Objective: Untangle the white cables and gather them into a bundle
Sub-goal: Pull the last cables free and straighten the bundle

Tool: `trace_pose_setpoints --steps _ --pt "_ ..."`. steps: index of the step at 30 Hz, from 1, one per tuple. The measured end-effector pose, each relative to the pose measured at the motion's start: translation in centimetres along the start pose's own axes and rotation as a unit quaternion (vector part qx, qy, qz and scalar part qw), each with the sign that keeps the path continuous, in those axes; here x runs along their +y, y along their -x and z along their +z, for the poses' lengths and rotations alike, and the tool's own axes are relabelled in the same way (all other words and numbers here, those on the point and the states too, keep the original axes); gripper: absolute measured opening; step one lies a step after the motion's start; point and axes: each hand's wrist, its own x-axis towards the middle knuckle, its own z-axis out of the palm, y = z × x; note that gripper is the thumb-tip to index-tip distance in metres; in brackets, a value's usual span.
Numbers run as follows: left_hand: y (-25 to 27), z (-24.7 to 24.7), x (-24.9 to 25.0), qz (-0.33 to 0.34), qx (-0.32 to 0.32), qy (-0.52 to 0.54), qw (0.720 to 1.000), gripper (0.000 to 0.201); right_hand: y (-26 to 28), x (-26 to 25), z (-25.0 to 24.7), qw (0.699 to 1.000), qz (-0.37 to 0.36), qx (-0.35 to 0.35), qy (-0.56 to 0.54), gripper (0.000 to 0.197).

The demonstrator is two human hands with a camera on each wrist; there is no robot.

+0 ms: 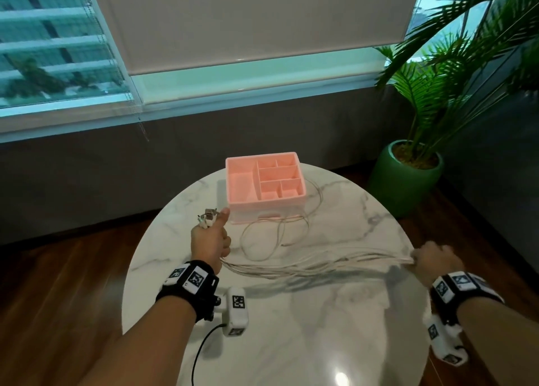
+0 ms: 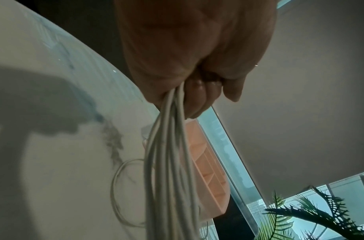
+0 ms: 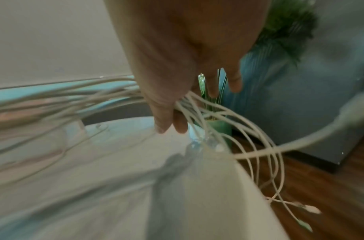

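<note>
Gripping white cables (image 1: 315, 264) in curled fingers, left hand (image 1: 210, 239) and right hand (image 1: 434, 258) span the table (image 1: 291, 327), right at its rim.

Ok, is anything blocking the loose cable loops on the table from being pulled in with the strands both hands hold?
Partly. The left hand and right hand grip the white cables stretched between them. The loose loops lie bare on the table, but one strand runs behind the pink organizer and may snag there.
</note>
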Motion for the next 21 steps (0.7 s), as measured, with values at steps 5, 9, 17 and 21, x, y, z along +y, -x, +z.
trace_pose_setpoints --steps 5,9,17,21 --pt "-0.2 -1.2 0.8 0.012 0.033 0.009 0.999 0.043 0.7 -6.5 2.3 0.993 -0.054 -0.098 -0.031 0.052" --pt "0.2 -0.7 0.6 0.014 0.039 0.02 0.999 0.041 3.2 -14.1 -0.3 0.965 -0.241 -0.038 -0.092 0.11" --pt "1.0 0.8 1.4 0.003 0.046 0.084 0.995 0.035 9.2 -27.0 -0.5 0.888 -0.421 -0.006 -0.187 0.05" --pt "0.7 -0.3 1.7 -0.003 0.073 0.111 0.991 0.036 8.2 -26.1 -0.2 0.896 -0.403 -0.003 -0.188 0.028"
